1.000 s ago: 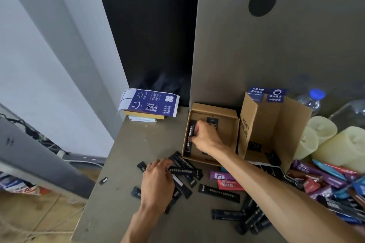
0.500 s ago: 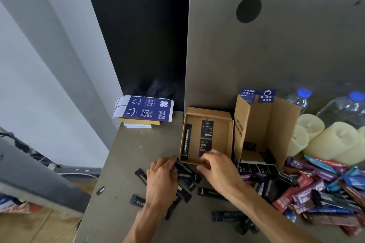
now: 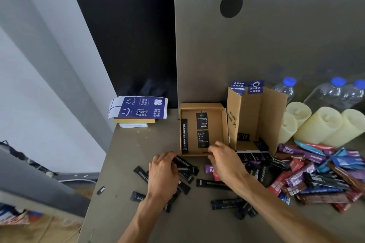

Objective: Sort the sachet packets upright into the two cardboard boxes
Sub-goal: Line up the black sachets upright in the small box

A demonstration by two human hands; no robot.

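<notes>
Gathering looks to be the step in hand: at lower centre the left hand point(image 3: 164, 176) curls its fingers round a bunch of black sachets point(image 3: 184, 165) on the table point(image 3: 126, 163). The right hand point(image 3: 225, 162) hangs bent-fingered at the front rim of the low box point(image 3: 201, 105); whether it holds anything I cannot tell. Next, I judge, the bunch must be lifted, turned on end and stood in that box or the tall box point(image 3: 254, 116) beside it, with the coloured sachets point(image 3: 316, 169) at right left to sort.

Grey table point(image 3: 138, 144) carries boxes point(image 3: 233, 116), sachets point(image 3: 215, 183), candles point(image 3: 320, 124), bottles point(image 3: 284, 89), booklets point(image 3: 138, 107).
</notes>
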